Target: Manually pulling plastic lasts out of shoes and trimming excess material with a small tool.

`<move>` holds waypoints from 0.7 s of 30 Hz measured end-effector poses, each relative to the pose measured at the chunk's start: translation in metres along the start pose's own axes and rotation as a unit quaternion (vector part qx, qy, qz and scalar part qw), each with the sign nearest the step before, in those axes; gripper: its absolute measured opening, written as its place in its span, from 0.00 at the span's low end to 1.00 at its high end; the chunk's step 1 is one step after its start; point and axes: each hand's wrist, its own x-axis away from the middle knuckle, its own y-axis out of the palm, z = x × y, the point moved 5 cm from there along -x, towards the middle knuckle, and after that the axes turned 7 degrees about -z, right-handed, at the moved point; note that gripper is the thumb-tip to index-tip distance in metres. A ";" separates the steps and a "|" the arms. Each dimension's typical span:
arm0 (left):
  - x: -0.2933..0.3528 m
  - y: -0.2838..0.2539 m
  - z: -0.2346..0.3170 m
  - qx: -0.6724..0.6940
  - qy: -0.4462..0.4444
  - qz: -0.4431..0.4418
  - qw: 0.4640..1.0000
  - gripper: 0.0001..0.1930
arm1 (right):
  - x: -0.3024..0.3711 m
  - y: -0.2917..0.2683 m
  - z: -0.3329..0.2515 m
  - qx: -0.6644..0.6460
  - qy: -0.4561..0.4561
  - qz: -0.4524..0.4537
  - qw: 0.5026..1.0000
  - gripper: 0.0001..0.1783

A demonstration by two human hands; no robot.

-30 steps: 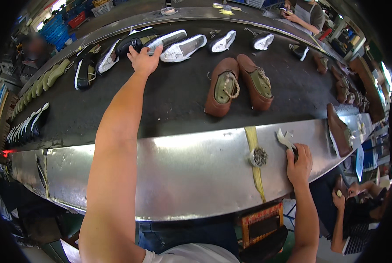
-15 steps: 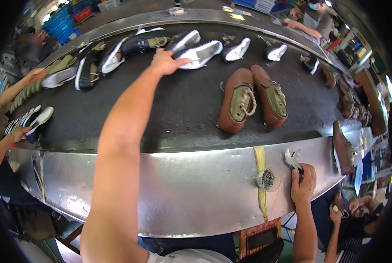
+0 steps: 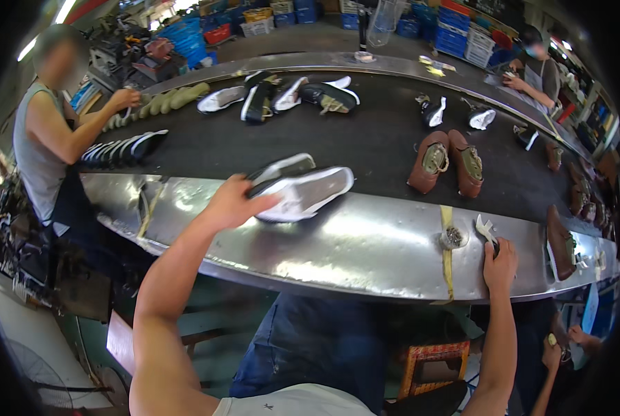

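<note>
Left hand (image 3: 232,202) is closed on a pair of black shoes with white soles (image 3: 297,186), grip at the heel end, toes pointing right and away from the fingers. The pair sits at the near edge of the black conveyor belt (image 3: 372,142), partly over the shiny metal apron (image 3: 338,243) that runs along the front. One sole faces up and right. Cannot tell whether the shoes rest on the metal or are lifted just clear.

Judgement: hold is at one end only, so the toe ends can droop or the two shoes can split apart. Best to keep both heels pinched together and keep the pair level while it crosses the apron edge.

Right hand (image 3: 498,256) is well apart, curled over a small dark tool handle with a white tip (image 3: 485,230), just beside a small round metal cup (image 3: 454,237) on a yellow tape strip (image 3: 447,239).

A brown pair of shoes (image 3: 447,161) lies further up the belt, clear of the left hand. A person in a grey sleeveless top (image 3: 43,149) works at the far left end.
</note>
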 end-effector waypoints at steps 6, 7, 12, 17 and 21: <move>0.164 0.001 -0.090 -0.074 0.016 0.101 0.992 0.36 | 0.007 -0.006 -0.015 0.089 0.048 0.022 0.995 0.24; 0.170 0.005 -0.077 -0.191 0.070 0.133 0.970 0.40 | 0.007 -0.005 -0.015 0.118 0.093 -0.016 0.989 0.26; 0.100 0.030 -0.019 -0.223 0.096 -0.010 0.970 0.45 | 0.026 0.004 -0.013 0.157 0.180 -0.073 0.968 0.33; 0.019 0.032 0.014 -0.233 -0.016 -0.177 0.956 0.40 | 0.057 0.001 -0.013 0.139 0.184 -0.091 0.969 0.38; 0.009 0.045 0.004 -0.222 0.027 -0.105 0.969 0.38 | 0.085 -0.018 -0.027 0.152 0.176 -0.137 0.963 0.39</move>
